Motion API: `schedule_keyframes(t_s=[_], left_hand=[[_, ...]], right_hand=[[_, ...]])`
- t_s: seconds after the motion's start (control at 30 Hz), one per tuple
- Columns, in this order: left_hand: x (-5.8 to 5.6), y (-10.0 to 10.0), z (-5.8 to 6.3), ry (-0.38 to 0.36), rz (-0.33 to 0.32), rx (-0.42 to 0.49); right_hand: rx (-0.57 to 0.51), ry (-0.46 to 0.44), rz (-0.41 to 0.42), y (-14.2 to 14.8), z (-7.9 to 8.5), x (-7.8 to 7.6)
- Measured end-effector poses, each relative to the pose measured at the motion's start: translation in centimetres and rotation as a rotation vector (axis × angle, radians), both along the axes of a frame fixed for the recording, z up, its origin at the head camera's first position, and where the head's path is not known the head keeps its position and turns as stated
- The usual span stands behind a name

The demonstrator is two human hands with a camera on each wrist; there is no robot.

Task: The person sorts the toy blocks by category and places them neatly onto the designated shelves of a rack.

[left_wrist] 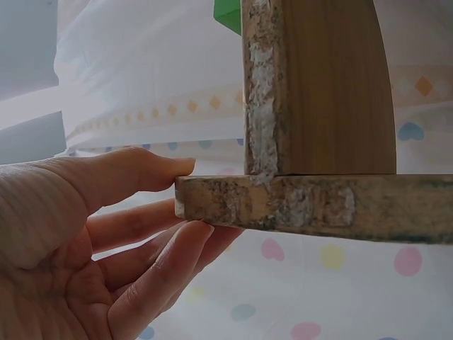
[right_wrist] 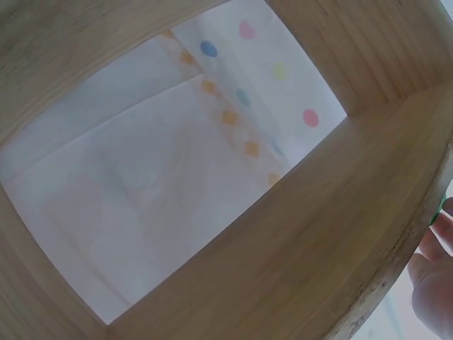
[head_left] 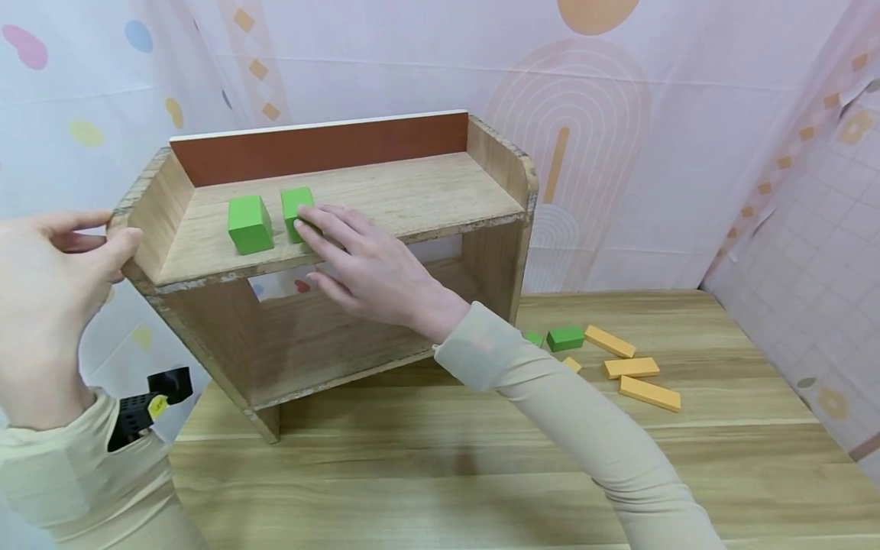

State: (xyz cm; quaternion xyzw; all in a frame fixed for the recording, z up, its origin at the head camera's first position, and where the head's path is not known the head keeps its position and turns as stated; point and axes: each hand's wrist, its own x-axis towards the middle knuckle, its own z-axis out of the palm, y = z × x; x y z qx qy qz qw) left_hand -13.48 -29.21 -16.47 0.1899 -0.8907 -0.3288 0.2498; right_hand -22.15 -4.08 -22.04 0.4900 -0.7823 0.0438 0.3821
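Observation:
A small wooden shelf with a reddish-brown back strip stands tilted in the head view. My left hand pinches the front edge of its left side panel; the left wrist view shows the thumb above that panel and the fingers beneath. On the top board, a green block stands towards the left, with a second green block just right of it. Fingers of my right hand reach leftward and touch this second block's right side. The thumb lies lower, apart from it, before the board's front edge.
On the wooden table, right of the shelf, lie a green block, another green piece partly hidden by my sleeve, and several orange blocks. A patterned curtain hangs close behind. The shelf's lower compartment has an open back.

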Motion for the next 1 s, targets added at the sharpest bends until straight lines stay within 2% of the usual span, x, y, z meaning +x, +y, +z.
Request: schedule_keyframes(t_s=[0.2, 0.37, 0.53, 0.83, 1.0], left_hand=[[0.1, 0.0, 0.0, 0.004, 0.006, 0.004], [0.0, -0.2, -0.1, 0.008, 0.003, 0.001], [0.1, -0.1, -0.1, 0.000, 0.017, -0.018], [0.1, 0.3, 0.1, -0.003, 0.038, -0.033], [0.0, 0.0, -0.1, -0.010, 0.045, -0.040]], right_hand=[[0.009, -0.037, 0.006, 0.0, 0.0, 0.0], [-0.023, -0.077, 0.048, 0.5, -0.1, -0.1], [-0.073, -0.081, 0.107, 1.8, -0.3, -0.3], [-0.196, -0.030, 0.206, 5.6, -2.0, -0.7], [-0.270, -0.037, 0.235, 7.9, -3.5, -1.1]])
